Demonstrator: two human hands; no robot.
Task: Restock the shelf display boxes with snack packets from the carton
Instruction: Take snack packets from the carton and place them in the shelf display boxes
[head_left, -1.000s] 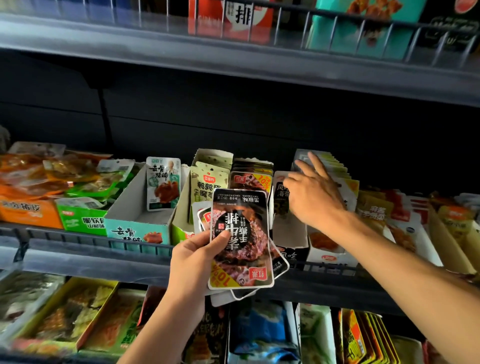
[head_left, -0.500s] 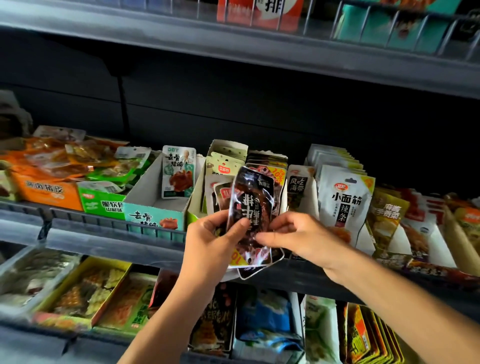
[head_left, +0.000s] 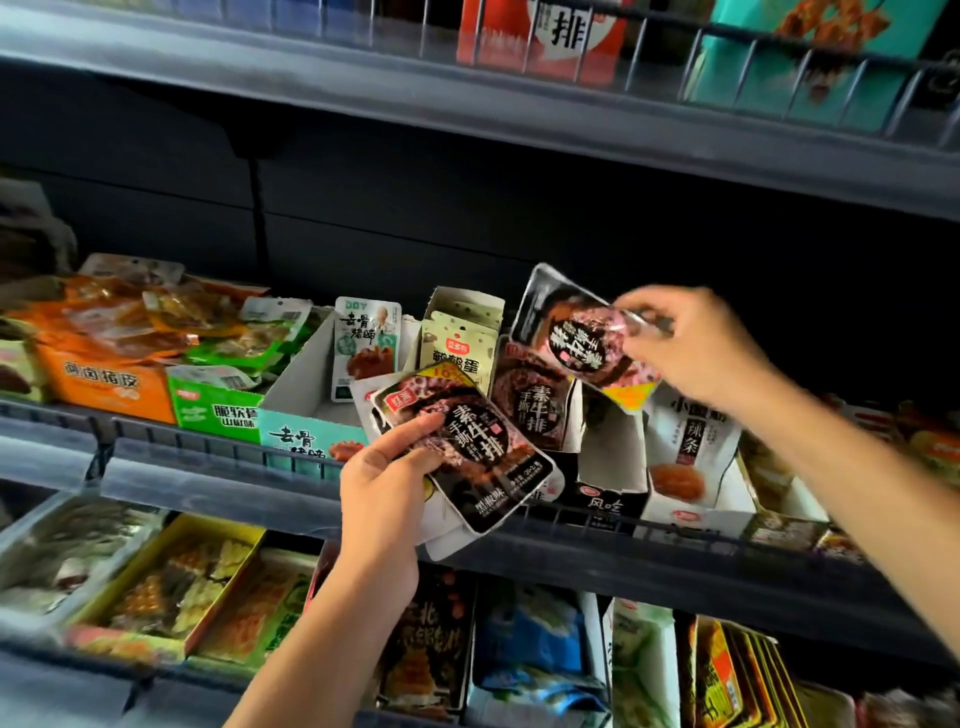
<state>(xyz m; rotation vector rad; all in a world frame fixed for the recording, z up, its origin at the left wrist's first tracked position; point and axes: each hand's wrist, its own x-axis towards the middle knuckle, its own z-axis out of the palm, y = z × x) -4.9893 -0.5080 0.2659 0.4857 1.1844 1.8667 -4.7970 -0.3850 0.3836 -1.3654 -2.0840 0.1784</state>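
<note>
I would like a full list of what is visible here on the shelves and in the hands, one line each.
single packet: one, black and pink, raised above the middle-shelf boxes
packet stack: several, black, before the middle shelf
white box: one, middle shelf, under the raised packet
teal box: one, one packet standing inside
green box: one, left of the teal box
orange box: one, far left
yellow tray: one, lower shelf
left hand: grip on the stack
right hand: pinches the single packet
</note>
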